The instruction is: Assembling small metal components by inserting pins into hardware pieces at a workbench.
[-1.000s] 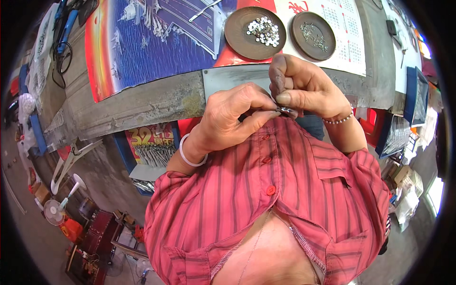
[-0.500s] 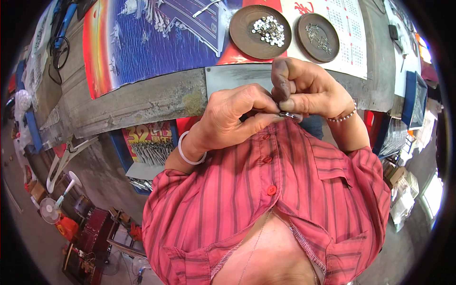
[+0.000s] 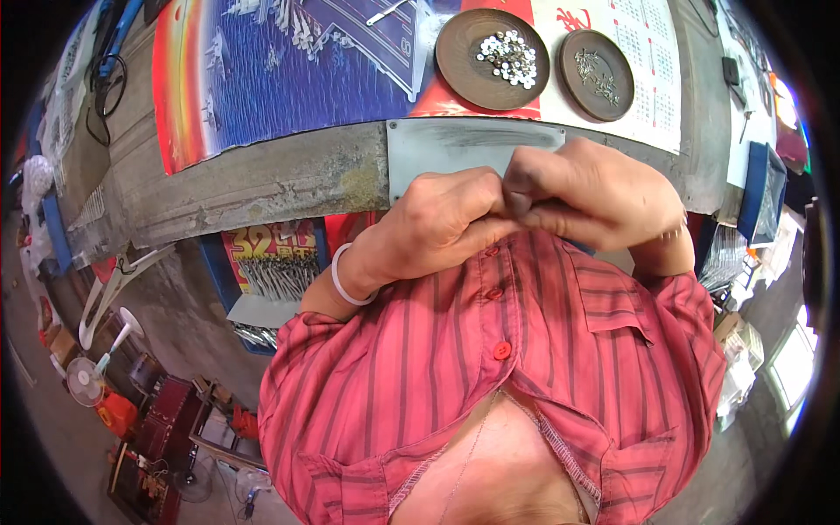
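Observation:
My left hand [image 3: 452, 219] is closed, thumb pressed against bent fingers, in front of my chest. Its fingertips meet those of my right hand [image 3: 599, 197], which is curled and slightly smeared by motion. The small shiny metal part seen at my fingertips a moment ago is hidden now behind the fingers. Just beyond my hands is a grey metal plate [image 3: 437, 144] at the bench edge. Farther off, a brown round dish [image 3: 455, 66] holds many small white and dark round pieces. To its right, a smaller brown dish [image 3: 573, 92] contains thin pin-like metal pieces.
A blue printed poster [image 3: 289, 96] and a calendar sheet [image 3: 656, 96] cover the bench [image 3: 297, 179]. A slim metal piece [image 3: 385, 13] lies on the poster. Below the edge at left, a blue-sided bin [image 3: 223, 271] has several metal rods [image 3: 278, 278].
My right hand has rolled over and closed in against the left fingertips, covering the shiny metal part. My left hand has shifted slightly toward me.

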Demonstrator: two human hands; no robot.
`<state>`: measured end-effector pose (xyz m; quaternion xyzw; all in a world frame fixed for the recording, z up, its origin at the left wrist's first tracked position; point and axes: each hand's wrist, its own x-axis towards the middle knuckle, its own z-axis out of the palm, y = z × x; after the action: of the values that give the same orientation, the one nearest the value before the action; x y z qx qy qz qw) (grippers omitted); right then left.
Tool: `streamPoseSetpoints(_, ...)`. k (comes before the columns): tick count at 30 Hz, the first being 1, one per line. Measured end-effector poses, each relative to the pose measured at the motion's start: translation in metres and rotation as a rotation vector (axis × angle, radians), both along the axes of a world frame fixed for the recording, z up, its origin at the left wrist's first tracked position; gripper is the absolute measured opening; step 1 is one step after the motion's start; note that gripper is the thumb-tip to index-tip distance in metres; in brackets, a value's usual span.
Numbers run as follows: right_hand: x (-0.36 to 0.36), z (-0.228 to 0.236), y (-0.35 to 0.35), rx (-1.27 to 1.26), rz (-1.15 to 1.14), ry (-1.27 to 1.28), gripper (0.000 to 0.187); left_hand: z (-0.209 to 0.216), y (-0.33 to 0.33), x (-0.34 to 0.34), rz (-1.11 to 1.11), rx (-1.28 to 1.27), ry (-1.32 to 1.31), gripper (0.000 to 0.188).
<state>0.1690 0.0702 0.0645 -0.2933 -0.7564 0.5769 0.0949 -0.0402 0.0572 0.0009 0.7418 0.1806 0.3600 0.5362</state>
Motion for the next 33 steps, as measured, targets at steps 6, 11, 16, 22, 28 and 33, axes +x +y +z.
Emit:
streamPoseSetpoints(6,-0.020,0.009,-0.023,0.718,-0.040,-0.438,0.019,-0.011,0.006,0.004,0.122,0.091,0.081,0.022)
streamPoseSetpoints(11,-0.009,-0.013,-0.024,0.706,-0.269,-0.244,0.025,-0.010,0.005,0.012,0.325,0.238,0.153,0.023)
streamPoseSetpoints(16,0.005,-0.036,-0.019,0.308,-0.685,0.001,0.025,-0.014,0.004,0.009,0.388,0.395,0.257,0.024)
streamPoseSetpoints(22,0.012,-0.083,0.003,0.838,-0.631,-0.416,0.015,-0.007,0.000,0.006,0.428,-0.041,0.145,0.016)
streamPoseSetpoints(28,0.005,-0.088,0.009,0.952,-0.500,-0.568,0.014,-0.014,-0.009,0.000,0.444,-0.220,0.102,0.013)
streamPoseSetpoints(33,0.001,-0.086,0.003,0.897,-0.477,-0.543,0.011,-0.019,-0.008,-0.003,0.448,-0.255,0.103,0.013)
